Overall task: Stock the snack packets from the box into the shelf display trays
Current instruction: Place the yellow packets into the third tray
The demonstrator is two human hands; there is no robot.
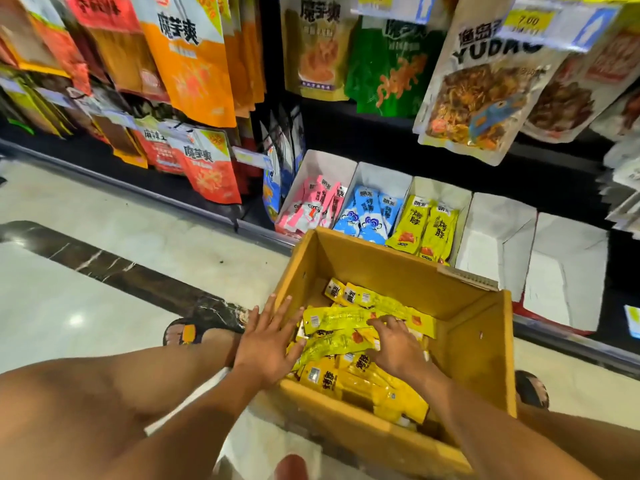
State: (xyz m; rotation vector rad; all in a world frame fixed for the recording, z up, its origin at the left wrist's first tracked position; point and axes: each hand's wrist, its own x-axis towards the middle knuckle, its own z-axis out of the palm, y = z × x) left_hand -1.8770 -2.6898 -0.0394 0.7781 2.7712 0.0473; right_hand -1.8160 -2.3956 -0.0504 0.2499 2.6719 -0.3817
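while both grips work inside the box [478, 341], we judge the task to be at an early-to-middle stage. the left grip [266, 344] is open: fingers straight and spread, lying across the box's left wall, with the fingertips reaching the yellow packets [343, 320]. the right grip [394, 344] sits on top of the same heap with fingers curled down onto the packets. we cannot tell whether it has closed round one or only presses on them.

status of stock. the yellow packets cover the bottom of the box, under and between both grips, in a loose overlapping layer. beyond the grips, past the far wall of the box, the yellow tray [443, 188] holds a few packets of the same kind standing on end, with room left. left of it stand the blue tray [377, 174] and the pink tray [329, 164], each partly filled with packets of its own colour. beyond and to the right of the right grip, the empty trays [498, 223], two of them, hold nothing. we judge that most of the box's load is not yet moved.

surroundings. hanging pouches [485, 81] overhang the trays, well above the grips; we judge that a loaded grip must pass beneath them. the far wall of the box stands between the grips and the trays. a sandalled foot [194, 332] rests on the floor [69, 271] just left of the left grip.
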